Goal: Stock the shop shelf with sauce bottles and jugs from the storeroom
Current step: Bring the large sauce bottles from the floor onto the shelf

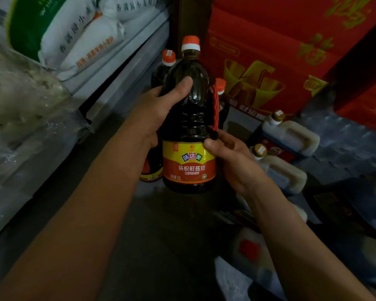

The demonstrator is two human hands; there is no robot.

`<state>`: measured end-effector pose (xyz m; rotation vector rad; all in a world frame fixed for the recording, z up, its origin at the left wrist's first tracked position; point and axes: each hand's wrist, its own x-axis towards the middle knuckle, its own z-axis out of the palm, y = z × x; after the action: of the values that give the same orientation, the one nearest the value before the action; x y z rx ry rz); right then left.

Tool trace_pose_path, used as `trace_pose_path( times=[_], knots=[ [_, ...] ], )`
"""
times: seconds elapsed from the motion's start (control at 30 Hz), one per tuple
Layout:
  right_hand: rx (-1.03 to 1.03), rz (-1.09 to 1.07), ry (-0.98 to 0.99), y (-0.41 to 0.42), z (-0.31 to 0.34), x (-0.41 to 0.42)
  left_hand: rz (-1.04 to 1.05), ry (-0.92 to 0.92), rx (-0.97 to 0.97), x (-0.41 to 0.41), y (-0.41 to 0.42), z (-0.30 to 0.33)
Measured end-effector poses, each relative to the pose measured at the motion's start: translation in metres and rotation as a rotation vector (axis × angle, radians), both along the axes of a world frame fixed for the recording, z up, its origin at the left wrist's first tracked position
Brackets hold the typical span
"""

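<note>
My left hand (161, 105) and right hand (230, 157) both grip the dark plastic soy sauce bottle with orange cap (189, 118), upright

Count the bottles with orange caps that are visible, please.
3: one held by both hands, one behind it at left, one behind at right. More may be hidden.

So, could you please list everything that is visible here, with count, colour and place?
sauce bottle: one, dark with orange cap and red-yellow label, held up at centre
other sauce bottles: at least two, dark with orange caps, behind the held one
jugs: two, whitish with gold caps, lower right
sacks: several, white, upper left
boxes: red with gold print, upper right
left hand: grip on the bottle's upper body
right hand: grip at the label's right edge
</note>
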<state>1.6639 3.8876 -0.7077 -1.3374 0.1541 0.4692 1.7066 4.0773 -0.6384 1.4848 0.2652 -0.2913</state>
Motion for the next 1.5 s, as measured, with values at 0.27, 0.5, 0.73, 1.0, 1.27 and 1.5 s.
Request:
trace_pose_path(
  times=[0.27, 0.5, 0.73, 1.0, 1.27, 1.5],
  knots=[
    [-0.014, -0.015, -0.004, 0.005, -0.007, 0.015, 0.018, -0.036, 0.023, 0.016, 0.005, -0.008],
    [0.053, -0.050, 0.090, 0.006, 0.059, 0.001, 0.013, 0.035, -0.001, 0.010, 0.001, 0.044],
    [0.017, -0.010, 0.140, 0.019, 0.180, -0.026, 0.010, 0.123, 0.024, -0.019, 0.017, 0.164],
    [-0.021, 0.087, 0.108, 0.053, 0.369, -0.045, 0.117, 0.119, 0.045, -0.062, 0.059, 0.361],
    [0.057, 0.268, -0.114, 0.115, 0.605, -0.059, 0.351, 0.006, 0.123, -0.119, 0.110, 0.607],
    [0.114, 0.482, -0.348, 0.183, 0.769, -0.084, 0.578, -0.167, 0.212, -0.204, 0.161, 0.784]
  ],
)
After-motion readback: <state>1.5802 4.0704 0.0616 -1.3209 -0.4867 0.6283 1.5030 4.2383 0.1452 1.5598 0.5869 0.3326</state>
